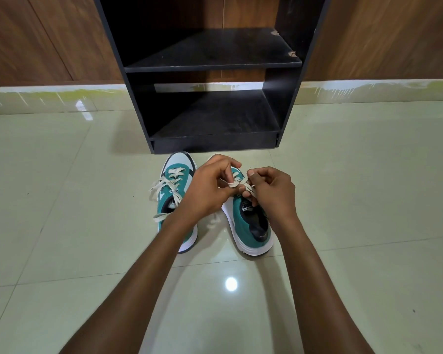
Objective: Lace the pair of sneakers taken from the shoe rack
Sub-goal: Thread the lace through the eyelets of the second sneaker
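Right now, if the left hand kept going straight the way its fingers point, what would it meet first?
The left hand points right, across the right sneaker, gripping its lace. First in line are the right hand's fingers, which look nearly touching; depth is uncertain.

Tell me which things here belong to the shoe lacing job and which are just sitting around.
Part of the job:
- right sneaker, being laced
- its lace, pinched by the left hand and the right hand
- left sneaker, lace already threaded, ends loose

Just there:
- black shoe rack, shelves bare
- tiled floor
- wood-panelled wall
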